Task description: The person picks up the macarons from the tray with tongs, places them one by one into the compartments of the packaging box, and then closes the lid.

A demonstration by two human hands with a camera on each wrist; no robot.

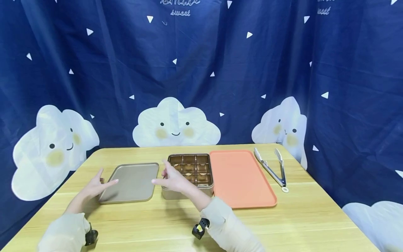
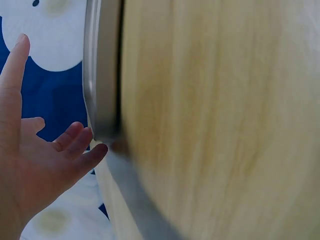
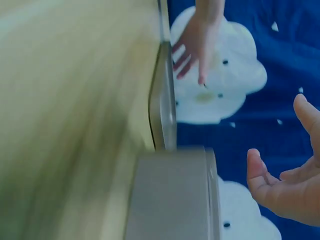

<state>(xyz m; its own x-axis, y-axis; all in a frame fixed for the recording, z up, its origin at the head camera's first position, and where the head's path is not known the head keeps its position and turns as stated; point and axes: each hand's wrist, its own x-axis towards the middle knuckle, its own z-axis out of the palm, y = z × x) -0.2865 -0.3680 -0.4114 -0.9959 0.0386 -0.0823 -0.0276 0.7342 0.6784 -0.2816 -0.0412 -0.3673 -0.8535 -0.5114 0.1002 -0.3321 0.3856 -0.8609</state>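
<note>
A flat grey-brown lid [image 1: 133, 182] with a raised rim lies at the left of the table. At its left edge hovers my left hand [image 1: 91, 188], thumb and fingers spread. In the left wrist view the fingertips come right up to the lid's corner [image 2: 104, 131]. My right hand [image 1: 174, 180] is held over the left side of a metal tin [image 1: 182, 194], thumb pointing towards the lid, index finger extended and nothing in its grasp. Inside the tin is a brown divided insert [image 1: 189, 159] with several compartments, partly hidden by this hand.
Right of the tin lies a coral-pink tray [image 1: 240, 178]. Metal tongs [image 1: 277, 178] rest spread beyond it, near the table's right edge. A dark blue curtain [image 1: 195, 77] printed with clouds hangs behind the wooden table [image 1: 151, 224]. Both wrists carry black straps.
</note>
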